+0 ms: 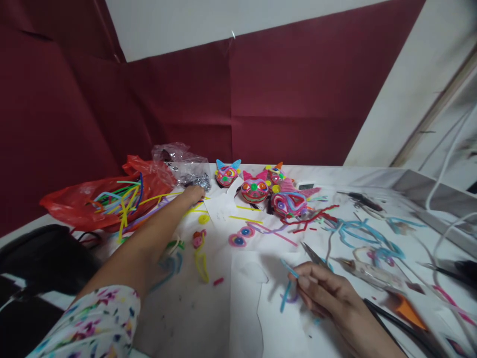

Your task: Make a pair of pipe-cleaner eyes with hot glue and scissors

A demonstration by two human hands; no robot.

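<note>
My right hand (324, 293) is closed on a light blue pipe cleaner (286, 297), pinched between thumb and fingers above white paper (244, 303). Pointed metal blades (313, 255) show just beyond its knuckles; their handle is hidden. My left hand (196, 194) reaches far forward to a clear plastic bag (186, 164) with dark small contents. Its fingers are mostly hidden, so I cannot tell if they grip. Between the hands lie two coiled pink-and-blue eye shapes (241, 237), a yellow pipe cleaner piece (201, 264) and a small red piece (218, 281).
Several colourful pipe-cleaner animal heads (254, 188) stand at the back. A red plastic bag (70, 201) with pipe cleaners lies left, near a black object (48, 263). On the right are a glue gun (372, 272), blue pipe cleaners (367, 236), a dark-handled tool (363, 200) and white cables (441, 184).
</note>
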